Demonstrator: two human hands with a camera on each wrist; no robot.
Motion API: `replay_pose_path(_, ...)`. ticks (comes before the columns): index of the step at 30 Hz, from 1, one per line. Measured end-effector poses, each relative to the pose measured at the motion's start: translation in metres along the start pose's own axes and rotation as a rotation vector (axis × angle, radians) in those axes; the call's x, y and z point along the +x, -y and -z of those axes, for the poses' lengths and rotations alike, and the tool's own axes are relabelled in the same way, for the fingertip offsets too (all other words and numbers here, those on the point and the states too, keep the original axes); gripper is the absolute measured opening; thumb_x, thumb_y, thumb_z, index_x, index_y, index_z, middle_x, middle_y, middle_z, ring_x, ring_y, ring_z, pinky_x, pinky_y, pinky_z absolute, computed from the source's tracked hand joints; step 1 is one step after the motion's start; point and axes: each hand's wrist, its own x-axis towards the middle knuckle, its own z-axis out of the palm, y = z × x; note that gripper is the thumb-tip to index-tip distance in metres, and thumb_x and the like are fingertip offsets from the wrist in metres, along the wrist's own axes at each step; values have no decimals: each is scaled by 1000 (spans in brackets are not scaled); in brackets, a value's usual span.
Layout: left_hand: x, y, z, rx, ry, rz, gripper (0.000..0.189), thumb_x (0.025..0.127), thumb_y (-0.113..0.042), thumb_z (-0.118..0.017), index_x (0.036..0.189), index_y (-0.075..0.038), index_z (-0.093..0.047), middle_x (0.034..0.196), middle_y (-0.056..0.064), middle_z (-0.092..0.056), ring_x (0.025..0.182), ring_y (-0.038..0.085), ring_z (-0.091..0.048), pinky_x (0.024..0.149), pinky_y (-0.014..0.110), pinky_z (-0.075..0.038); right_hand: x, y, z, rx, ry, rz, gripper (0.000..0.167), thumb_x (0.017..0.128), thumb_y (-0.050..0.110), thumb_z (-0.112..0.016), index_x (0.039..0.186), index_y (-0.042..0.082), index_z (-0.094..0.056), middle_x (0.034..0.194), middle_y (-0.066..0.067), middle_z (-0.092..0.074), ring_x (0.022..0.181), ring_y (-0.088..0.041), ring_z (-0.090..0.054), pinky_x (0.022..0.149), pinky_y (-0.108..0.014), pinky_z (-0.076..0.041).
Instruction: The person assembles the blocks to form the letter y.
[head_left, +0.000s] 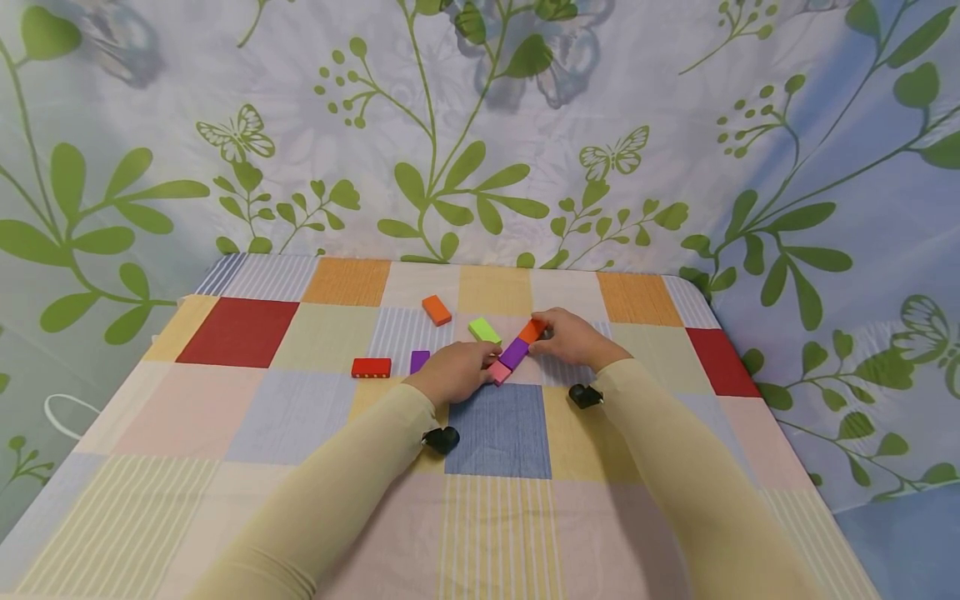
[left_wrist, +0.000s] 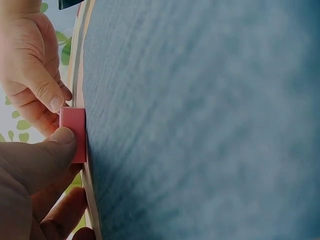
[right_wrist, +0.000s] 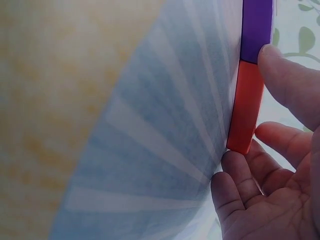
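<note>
So there's a slanted row on the patchwork surface (head_left: 300, 417): pink block (head_left: 500, 372) at the near left end, purple block (head_left: 514, 353) in the middle, orange block (head_left: 533, 330) at the far right, purple and orange touching end to end. The left hand (head_left: 452, 372) has its grip pinching the pink one, partly hiding it from the head view. The right hand (head_left: 576, 338) has its grip around the orange one, thumb up by the purple seam. Closest clutter's a lime block (head_left: 484, 330) just past the left hand, then a loose orange block (head_left: 437, 310) farther left. Second purple block (head_left: 419, 360) and a dotted red block (head_left: 372, 367) sit left of that hand.
</note>
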Motion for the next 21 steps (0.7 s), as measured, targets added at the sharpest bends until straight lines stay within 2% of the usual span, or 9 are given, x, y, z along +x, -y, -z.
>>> replay_pose_path(5,-1,0,0,4,1,-6,53,105,-32,-64,155,-20,-54,153,2,-61,142,28,-57,121,48,-44,0,1,0,2,0,-5,76,96,23,-78,159,1,-42,149,-21,-55,125,-33,-54,119,-51,-44)
replay_pose_path(13,-3,-2,2,20,-20,-21,54,105,-32,-65,156,-17,-53,154,3,-60,143,29,-57,122,46,-43,0,1,0,-21,-22,38,75,96,20,-78,158,-3,-43,153,-24,-54,133,-35,-53,123,-52,-39)
replay_pose_path(21,-6,4,6,-25,-2,-58,57,105,-29,-66,158,-16,-50,150,0,-64,145,25,-55,124,45,-41,-2,-3,-5,6,-33,23,75,95,21,-79,159,1,-43,155,-21,-53,134,-36,-53,122,-53,-40)
